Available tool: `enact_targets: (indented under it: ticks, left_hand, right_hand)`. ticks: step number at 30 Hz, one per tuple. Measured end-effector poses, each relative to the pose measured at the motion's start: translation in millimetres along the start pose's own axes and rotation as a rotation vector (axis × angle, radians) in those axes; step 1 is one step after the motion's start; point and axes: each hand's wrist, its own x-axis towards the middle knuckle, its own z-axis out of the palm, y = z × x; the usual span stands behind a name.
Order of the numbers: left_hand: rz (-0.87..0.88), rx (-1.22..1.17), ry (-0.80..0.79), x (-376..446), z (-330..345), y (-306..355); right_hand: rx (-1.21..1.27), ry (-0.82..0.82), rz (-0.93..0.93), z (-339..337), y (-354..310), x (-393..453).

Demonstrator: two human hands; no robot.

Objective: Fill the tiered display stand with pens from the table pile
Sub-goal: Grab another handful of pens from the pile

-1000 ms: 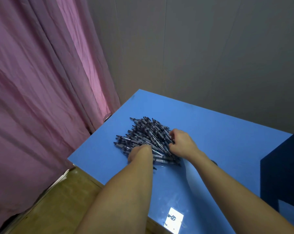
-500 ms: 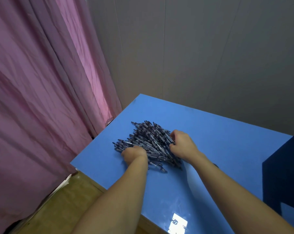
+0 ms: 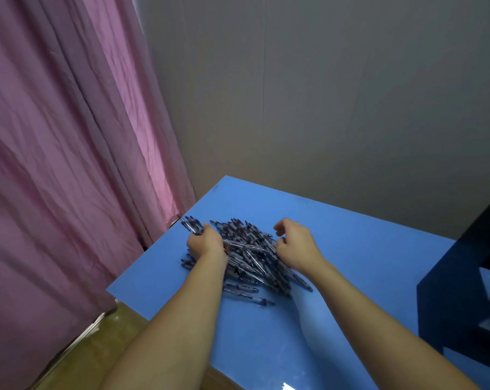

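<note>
Blue table (image 3: 350, 249), glossy. Pen pile (image 3: 249, 257) lies on it between the two hands, spreading nearer than both. One stray pen (image 3: 259, 301) just near of the pile. Dark stand (image 3: 449, 299) far right of the grip.

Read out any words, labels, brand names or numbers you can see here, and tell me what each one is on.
None can be read.
Pens in the pile: any print on the barrels is too small and blurred to make out.
Bunch of pens gripped by the left hand: the same, nothing legible.
Blue table, pink curtain, grey wall and dark stand: no writing shows.
</note>
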Motion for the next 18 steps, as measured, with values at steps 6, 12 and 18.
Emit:
enact_targets:
  ticks: [6, 12, 18]
  left_hand:
    - [0.304, 0.159, -0.257, -14, -9, 18]
    - [0.497, 0.349, -0.61, -56, -4, 29]
    - [0.609, 0.424, -0.897, -109, 15, 22]
  right_hand:
    - [-0.014, 0.048, 0.02, -21, -2, -22]
    - [-0.003, 0.151, 0.088, -51, -8, -52]
    - [-0.04, 0.306, 0.147, -104, -5, -92]
